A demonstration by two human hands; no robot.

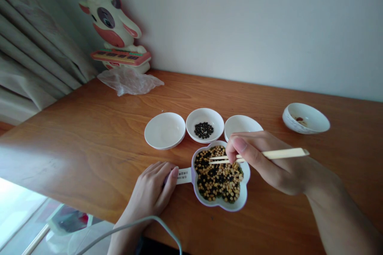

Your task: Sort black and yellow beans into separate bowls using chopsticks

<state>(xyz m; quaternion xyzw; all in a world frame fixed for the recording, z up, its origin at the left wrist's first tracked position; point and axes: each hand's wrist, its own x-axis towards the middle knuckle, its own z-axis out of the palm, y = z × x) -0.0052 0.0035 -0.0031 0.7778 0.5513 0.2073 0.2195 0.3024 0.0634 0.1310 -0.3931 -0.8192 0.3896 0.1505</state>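
A white flower-shaped dish point(241, 203) with a short handle holds a mix of yellow and black beans. My left hand point(151, 193) grips that handle at the dish's left side. My right hand point(263, 161) holds a pair of wooden chopsticks point(284, 153), whose tips lie over the beans near the dish's far edge. Just beyond the dish stand three small white bowls in a row: the left bowl point(164, 130) with nothing in it, the middle bowl point(205, 123) with a small heap of black beans, and the right bowl point(241, 124), partly hidden by my right hand.
A fourth white bowl point(305, 117) with a reddish smear sits at the far right. A cow-shaped toy keyboard point(115, 34) and a crumpled clear plastic bag point(129, 80) stand at the back left by the wall. A white cable point(131, 227) runs below the table's front edge.
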